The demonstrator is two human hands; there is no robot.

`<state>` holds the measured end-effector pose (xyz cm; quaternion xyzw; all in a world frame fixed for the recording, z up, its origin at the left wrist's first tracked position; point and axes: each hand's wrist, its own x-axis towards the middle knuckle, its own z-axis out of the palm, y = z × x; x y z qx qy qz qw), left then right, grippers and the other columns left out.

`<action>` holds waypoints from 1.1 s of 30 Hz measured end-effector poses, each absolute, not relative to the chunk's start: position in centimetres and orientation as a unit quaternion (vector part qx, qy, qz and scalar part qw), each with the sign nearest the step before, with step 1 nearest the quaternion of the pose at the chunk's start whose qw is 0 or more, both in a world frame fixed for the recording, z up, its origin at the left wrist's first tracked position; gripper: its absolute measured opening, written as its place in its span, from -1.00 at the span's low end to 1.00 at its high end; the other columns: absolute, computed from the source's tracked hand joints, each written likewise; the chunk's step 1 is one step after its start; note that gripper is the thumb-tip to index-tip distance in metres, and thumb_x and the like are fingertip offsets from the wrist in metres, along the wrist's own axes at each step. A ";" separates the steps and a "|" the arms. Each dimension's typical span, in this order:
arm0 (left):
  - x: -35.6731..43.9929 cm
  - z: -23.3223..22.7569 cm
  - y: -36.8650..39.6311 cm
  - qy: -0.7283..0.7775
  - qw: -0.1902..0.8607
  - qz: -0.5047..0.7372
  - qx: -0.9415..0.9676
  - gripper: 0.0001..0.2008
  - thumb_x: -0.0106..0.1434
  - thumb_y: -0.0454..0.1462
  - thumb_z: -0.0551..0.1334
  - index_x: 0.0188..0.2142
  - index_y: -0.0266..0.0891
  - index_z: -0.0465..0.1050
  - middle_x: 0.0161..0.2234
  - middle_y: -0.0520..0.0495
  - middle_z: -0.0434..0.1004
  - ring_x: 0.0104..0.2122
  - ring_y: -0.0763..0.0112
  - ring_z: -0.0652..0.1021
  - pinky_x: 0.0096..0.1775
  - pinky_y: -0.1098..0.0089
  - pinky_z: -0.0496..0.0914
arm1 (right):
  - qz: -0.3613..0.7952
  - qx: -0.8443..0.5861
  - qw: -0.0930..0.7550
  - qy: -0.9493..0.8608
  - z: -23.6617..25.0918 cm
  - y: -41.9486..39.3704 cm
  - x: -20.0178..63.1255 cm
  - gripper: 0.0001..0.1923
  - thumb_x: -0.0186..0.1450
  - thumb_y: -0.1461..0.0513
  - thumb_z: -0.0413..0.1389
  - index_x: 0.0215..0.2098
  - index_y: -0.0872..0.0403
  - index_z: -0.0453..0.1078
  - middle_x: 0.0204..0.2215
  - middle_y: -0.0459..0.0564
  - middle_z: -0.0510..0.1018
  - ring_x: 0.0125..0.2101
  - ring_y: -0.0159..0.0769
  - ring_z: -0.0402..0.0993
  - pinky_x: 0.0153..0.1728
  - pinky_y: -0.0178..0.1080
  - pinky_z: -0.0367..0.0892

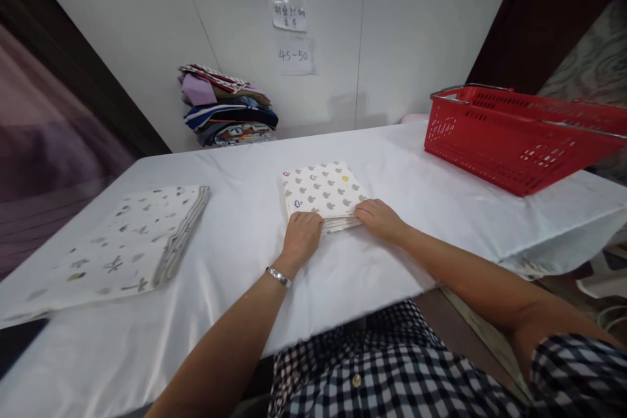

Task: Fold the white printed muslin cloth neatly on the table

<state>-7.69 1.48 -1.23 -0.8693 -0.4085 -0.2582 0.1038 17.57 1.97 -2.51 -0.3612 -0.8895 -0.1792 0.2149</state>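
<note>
A folded white cloth (323, 188) with a print of small grey shapes and a few coloured ones lies in the middle of the table, its layers showing along the near edge. My left hand (302, 235) grips the near left corner, fingers curled over the top layer. At the near right corner, my right hand (379, 217) pinches the same edge. Both thumbs are largely hidden from view. To the left rests a larger folded white cloth (132, 241) with grey and green plant prints, touched by neither hand.
A white cover (235, 235) drapes the table. At the back right stands a red plastic basket (499, 144) with metal handles. Behind the table's far edge rises a stack of folded fabrics (228, 108). Two paper signs (296, 55) are fixed to the wall.
</note>
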 end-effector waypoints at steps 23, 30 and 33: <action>-5.6 -0.7 1.6 -0.358 0.174 -0.259 -0.880 -0.81 0.26 -0.43 0.06 -0.37 -0.23 0.42 -0.14 -0.12 0.46 -0.13 0.24 0.40 -0.09 0.19 0.23 | -0.106 -0.396 0.193 -0.892 -0.7 2.5 15.8 -0.81 0.34 0.30 -0.05 -0.19 0.13 0.39 -0.27 0.07 0.50 -0.27 -0.25 0.32 -0.28 -0.24 0.19; -6.2 -0.9 1.3 -0.345 0.156 -0.266 -0.886 -0.83 0.27 -0.41 0.06 -0.38 -0.22 0.40 -0.31 -0.08 0.48 -0.26 0.30 0.42 -0.11 0.21 0.23 | -0.148 -0.358 0.234 -0.892 -1.6 2.5 15.7 -0.77 0.33 0.36 -0.09 -0.26 0.12 0.41 -0.31 0.07 0.48 -0.31 -0.25 0.27 -0.29 -0.22 0.18; -6.1 -0.9 1.3 -0.353 0.152 -0.258 -0.886 -0.83 0.27 -0.40 0.05 -0.38 -0.23 0.39 -0.39 -0.07 0.46 -0.32 0.31 0.42 -0.12 0.20 0.23 | -0.148 -0.355 0.241 -0.891 -1.8 2.6 15.9 -0.76 0.32 0.37 -0.10 -0.27 0.12 0.41 -0.34 0.07 0.48 -0.33 -0.25 0.27 -0.30 -0.22 0.18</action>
